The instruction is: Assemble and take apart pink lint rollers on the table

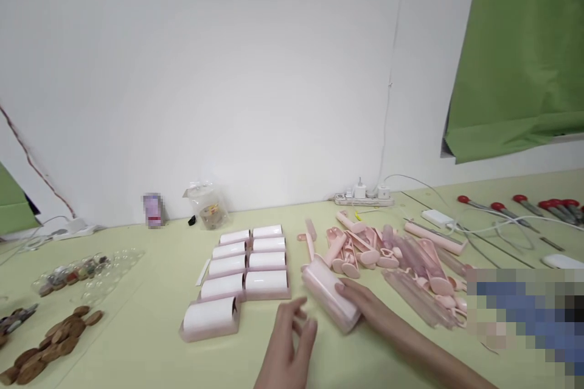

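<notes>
My right hand [356,298] grips a pale pink, see-through lint roller cover [329,293], which is tilted above the table; whether a roll sits inside is hard to tell. Just to its left, my left hand [292,337] is open, its fingers bent and apart with nothing between them. Left of my hands lie several white lint rolls [267,282] in pink covers, set out in two columns. A single lint roll [210,317] in its cover sits nearest me. Beyond my right hand is a loose pile of pink handles [350,250] and clear pink covers [417,298].
A power strip [362,199] with chargers and cables stands against the wall. Red-ended tools [502,209] lie at the far right. Wooden pieces [52,343] and a clear plastic tray [109,273] are at left, with a plastic bag [207,206] behind. A blurred-out area covers the lower right.
</notes>
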A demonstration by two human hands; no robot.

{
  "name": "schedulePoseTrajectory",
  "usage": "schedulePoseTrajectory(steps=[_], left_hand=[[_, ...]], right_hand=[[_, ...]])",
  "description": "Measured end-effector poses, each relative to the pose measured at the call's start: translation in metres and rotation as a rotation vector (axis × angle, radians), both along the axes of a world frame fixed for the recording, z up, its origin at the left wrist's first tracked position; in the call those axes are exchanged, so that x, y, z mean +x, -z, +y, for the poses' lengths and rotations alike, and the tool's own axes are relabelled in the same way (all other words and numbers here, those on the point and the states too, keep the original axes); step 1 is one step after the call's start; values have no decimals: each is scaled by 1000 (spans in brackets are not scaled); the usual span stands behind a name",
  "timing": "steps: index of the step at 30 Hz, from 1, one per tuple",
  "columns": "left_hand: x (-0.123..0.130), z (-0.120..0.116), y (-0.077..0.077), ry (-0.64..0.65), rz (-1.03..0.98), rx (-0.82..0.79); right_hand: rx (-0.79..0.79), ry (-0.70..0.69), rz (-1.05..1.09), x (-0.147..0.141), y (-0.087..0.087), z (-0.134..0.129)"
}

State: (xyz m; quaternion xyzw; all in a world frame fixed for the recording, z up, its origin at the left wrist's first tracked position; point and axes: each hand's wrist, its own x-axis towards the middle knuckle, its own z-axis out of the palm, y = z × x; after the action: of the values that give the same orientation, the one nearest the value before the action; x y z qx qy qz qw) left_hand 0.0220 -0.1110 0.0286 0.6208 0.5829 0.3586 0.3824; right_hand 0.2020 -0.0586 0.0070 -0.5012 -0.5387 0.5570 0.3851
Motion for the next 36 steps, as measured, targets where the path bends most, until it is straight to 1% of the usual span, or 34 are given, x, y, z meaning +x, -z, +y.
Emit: schedulePoseTrajectory(steps=[2,4,6,8,11,14,17,21,24,26,28,30,33,34,36], left_hand=[[22,26,-2,78,-91,-78],[38,49,-3,105,-130,-61],[47,65,-3,93,-109,1],[50,74,-3,68,-51,50],[49,81,-4,39,-2,93],[49,84,-4,14,-11,113],[47,86,1,3,-51,120],[38,86,10,29,-193,132],[31,85,11,58,-312,113],[28,86,10,18,-395,99],[27,87,9,-31,-516,70],[27,88,9,-14,-683,43],[30,86,14,107,-892,48],[31,85,18,142,-908,50],[34,82,25,204,-830,29]], right_hand=[[-178,-28,346,2,0,2],[-266,-74,604,2,-1,2],[-295,-84,769,2,-1,3],[-318,-74,857,2,-1,4],[-391,-99,902,3,-1,6],[-475,-44,926,2,0,8],[-562,-16,947,2,1,10],[-614,-47,971,1,5,10],[-625,-84,1010,-2,8,10],[-652,-85,1045,-3,7,10],[-667,-63,1081,1,2,12],[-636,9,1109,10,-6,15],[-480,198,1146,32,-22,22],[-415,252,1153,39,-27,25],[-304,315,1160,50,-36,27]])
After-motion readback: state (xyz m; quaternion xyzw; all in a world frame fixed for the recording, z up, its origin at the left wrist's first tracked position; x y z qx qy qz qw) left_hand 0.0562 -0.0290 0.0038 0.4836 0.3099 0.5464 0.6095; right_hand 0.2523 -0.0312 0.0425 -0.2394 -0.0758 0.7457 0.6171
